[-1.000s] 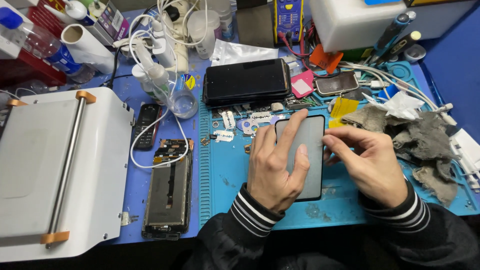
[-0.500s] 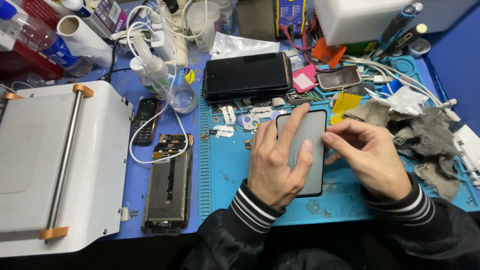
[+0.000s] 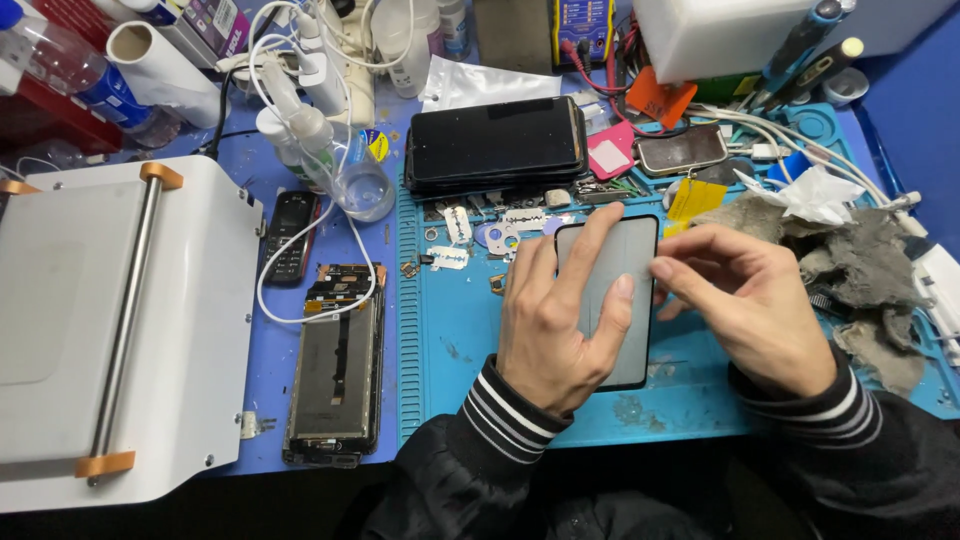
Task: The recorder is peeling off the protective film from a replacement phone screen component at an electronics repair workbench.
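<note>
My left hand (image 3: 560, 325) lies flat on the phone screen panel (image 3: 612, 290), fingers spread and pressed down, gripping nothing. My right hand (image 3: 755, 305) closes thumb and forefinger at the panel's right edge; whether they pinch a film or only the glass rim, I cannot tell. Compared with half a second ago, both hands sit in almost the same place and the panel has not shifted on the blue work mat (image 3: 450, 340); my judgement is that I am pinning the panel while working its edge.

Outward from the hands:
- a yellow tag (image 3: 697, 198) lies just beyond the panel's top right corner;
- a pink square sticker pad (image 3: 609, 157) sits beside a dark stack of phones (image 3: 495, 143);
- an orange card (image 3: 662, 98) lies behind the pad;
- a clear plastic bag (image 3: 480, 85) lies behind the stack;
- a clear bottle with a yellow-and-blue label (image 3: 362, 170) stands left of the stack;
- a water bottle with a blue label (image 3: 75, 75) lies at far left.
</note>
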